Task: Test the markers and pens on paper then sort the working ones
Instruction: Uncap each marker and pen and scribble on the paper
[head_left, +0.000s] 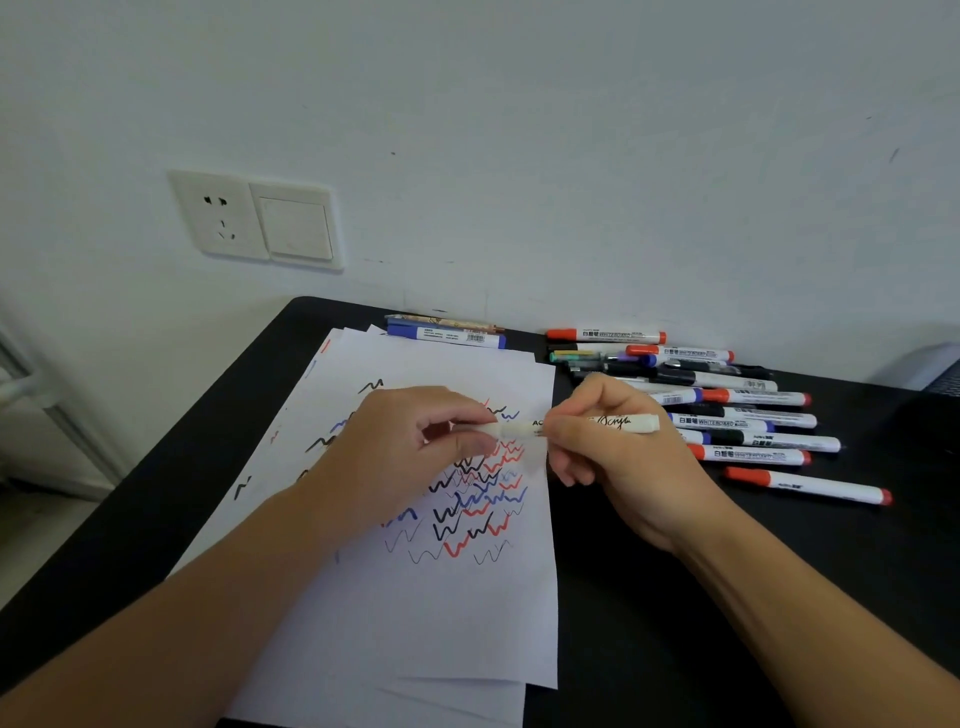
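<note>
White acrylic marker (571, 427) held level above scribbled test paper (457, 613), long axis 9-to-3 o'clock. Left hand (410, 441) at 9 o'clock end, thumb and forefinger pinching cap. Right hand (618, 452) at 3 o'clock side, fingers curled round barrel. Judgement: cap pulls off toward 9 o'clock along axis. Untested whiteboard markers (748, 421) piled at 3 o'clock; blue marker (447, 336) at 12 o'clock.

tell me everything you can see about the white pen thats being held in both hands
The slim white plastic pen with black script lettering lies roughly level above the scribbled white paper sheet, not touching it. The left hand pinches its cap end between thumb and fingers; the right hand grips the barrel, whose tail sticks out to the right. Whether the cap is fully seated is unclear. Its lettering is partly covered by fingers.
</note>
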